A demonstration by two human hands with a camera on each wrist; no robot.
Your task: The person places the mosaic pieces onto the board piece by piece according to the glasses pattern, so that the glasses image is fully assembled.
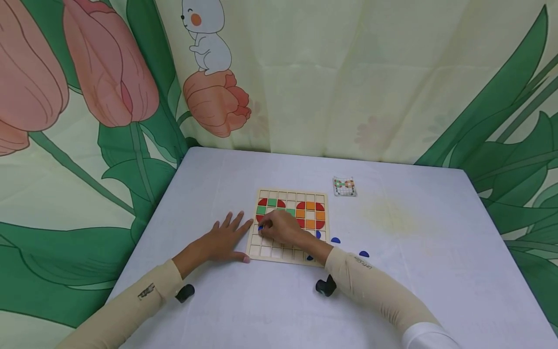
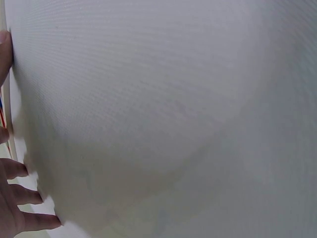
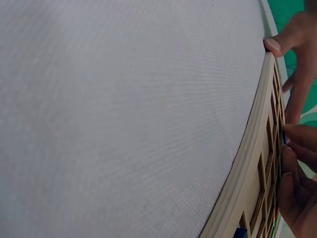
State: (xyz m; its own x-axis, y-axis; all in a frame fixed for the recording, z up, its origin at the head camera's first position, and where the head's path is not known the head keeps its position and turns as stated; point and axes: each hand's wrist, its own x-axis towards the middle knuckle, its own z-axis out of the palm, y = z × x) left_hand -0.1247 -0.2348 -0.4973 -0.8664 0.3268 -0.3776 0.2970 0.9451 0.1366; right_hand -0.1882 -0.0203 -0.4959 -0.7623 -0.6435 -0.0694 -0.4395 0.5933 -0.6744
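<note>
A wooden grid board (image 1: pixel 260 251) lies on the table, with red, green and orange pieces set in its upper rows. My left hand (image 1: pixel 223 241) is spread flat at the board's left side, thumb and a fingertip at its edge. Over the board's left part, my right hand (image 1: pixel 282 227) pinches a small blue piece (image 1: pixel 260 228) between thumb and finger. That grip also shows in the right wrist view, where the blue piece (image 3: pixel 284 137) is mostly hidden by the fingers. The right hand and forearm cover part of the grid.
Blue half-round pieces, one (image 1: pixel 335 240) near the board and another (image 1: pixel 364 254) farther right, lie on the white table (image 1: pixel 410 291). More blue pieces (image 1: pixel 318 234) lie on the board's right part. A small pattern card (image 1: pixel 345 186) lies behind and right of the board.
</note>
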